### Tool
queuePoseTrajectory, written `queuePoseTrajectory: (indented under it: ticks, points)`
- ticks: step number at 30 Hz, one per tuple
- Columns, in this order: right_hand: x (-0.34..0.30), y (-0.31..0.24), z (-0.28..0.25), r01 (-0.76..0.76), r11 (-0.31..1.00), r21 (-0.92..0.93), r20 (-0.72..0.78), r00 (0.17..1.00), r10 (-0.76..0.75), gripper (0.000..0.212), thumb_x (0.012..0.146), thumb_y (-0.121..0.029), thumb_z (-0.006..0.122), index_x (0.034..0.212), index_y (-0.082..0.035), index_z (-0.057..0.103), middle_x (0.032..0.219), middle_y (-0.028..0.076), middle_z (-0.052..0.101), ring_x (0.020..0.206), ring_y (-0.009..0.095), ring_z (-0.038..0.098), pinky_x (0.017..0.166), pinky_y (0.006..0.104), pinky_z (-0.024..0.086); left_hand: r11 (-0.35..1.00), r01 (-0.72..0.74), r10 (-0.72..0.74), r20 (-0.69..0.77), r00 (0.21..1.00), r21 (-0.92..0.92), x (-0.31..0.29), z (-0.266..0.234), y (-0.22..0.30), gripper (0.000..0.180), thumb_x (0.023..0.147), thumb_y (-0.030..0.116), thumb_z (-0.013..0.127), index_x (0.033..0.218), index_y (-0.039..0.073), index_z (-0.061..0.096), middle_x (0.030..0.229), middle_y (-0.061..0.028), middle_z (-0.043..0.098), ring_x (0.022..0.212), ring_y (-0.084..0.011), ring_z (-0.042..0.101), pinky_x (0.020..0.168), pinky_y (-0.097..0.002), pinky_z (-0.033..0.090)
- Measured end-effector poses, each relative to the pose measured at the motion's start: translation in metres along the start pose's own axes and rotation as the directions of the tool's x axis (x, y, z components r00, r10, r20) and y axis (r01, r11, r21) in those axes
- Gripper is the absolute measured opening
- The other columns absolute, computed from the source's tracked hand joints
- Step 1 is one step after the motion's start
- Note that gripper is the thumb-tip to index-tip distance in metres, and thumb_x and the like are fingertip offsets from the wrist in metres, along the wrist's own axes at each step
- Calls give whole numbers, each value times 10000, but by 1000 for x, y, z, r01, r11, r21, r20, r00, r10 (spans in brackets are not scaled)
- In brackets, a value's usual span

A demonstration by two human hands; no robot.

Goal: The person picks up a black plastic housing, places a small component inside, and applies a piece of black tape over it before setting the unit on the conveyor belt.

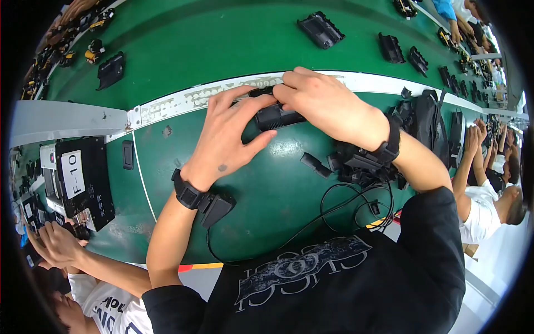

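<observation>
A black, ribbed plastic housing (pixel 272 118) lies at the far edge of my bench, between my two hands. My left hand (pixel 231 125) grips its left end, index finger over the top and thumb along the near side. Bent over the upper edge of the part is my right hand (pixel 325 103), its fingertips pressed together there; they hide what they touch. Just below the housing, a small loose black piece (pixel 315 165) rests on the green surface. Black bands circle both wrists, and a wedge-shaped black module (pixel 218 209) hangs beside the left one.
A heap of black plastic parts (pixel 361 161) and a looped black cable (pixel 356 195) sit to the right. Past the white rail (pixel 194 97), similar housings (pixel 321 30) are scattered on a green belt (pixel 222 39). A black box (pixel 89 181) stands left, near another person's hands (pixel 58 245).
</observation>
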State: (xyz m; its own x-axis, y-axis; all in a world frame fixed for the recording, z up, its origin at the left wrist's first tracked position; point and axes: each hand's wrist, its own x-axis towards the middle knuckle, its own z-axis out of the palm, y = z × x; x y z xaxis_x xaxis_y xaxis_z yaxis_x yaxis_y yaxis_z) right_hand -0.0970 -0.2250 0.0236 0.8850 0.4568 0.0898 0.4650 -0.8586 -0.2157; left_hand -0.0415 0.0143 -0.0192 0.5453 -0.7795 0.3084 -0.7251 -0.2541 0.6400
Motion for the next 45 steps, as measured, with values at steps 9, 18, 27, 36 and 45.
queuePoseTrajectory:
  ticks: [9,18,27,36,45]
  points:
    - [-10,-7,8,-114,985,-128,-128,987,98,230,894,-173,777,1005,-71,604,942,97,602,919,316,666,776,431,578,950,47,83,-393,916,310,0,-38,-53,450,942,152,775,1369,62,664,1391,-139,686,1348,-361,590,1116,-496,458]
    - [-2,42,-17,-123,986,-114,-274,958,88,271,933,-261,783,1046,-74,623,968,92,594,916,310,661,828,446,562,453,505,-138,-502,854,734,9,-94,-156,370,1000,45,631,1369,31,642,1314,-166,692,1256,-370,639,1044,-514,528]
    - [-63,-22,-17,-68,991,116,207,977,43,303,925,-294,786,1043,-74,613,959,86,592,905,297,666,811,425,551,578,503,-181,-500,847,642,15,-98,-125,279,1008,120,692,1285,91,702,1180,-140,731,1059,-352,706,900,-472,579]
    - [-70,-23,-17,-68,994,86,234,971,46,224,940,-214,751,1007,-73,591,961,73,600,903,280,668,793,409,550,898,278,-175,-304,937,340,23,-13,6,343,935,128,811,1257,85,704,1202,-138,710,1014,-361,707,890,-451,590]
    - [-61,1,-31,-59,997,44,227,973,47,228,950,-162,736,1129,-78,623,1037,121,580,931,341,675,804,426,568,946,31,52,-246,968,323,8,-19,6,497,843,211,901,1288,93,715,1224,-64,690,1083,-323,645,921,-448,534]
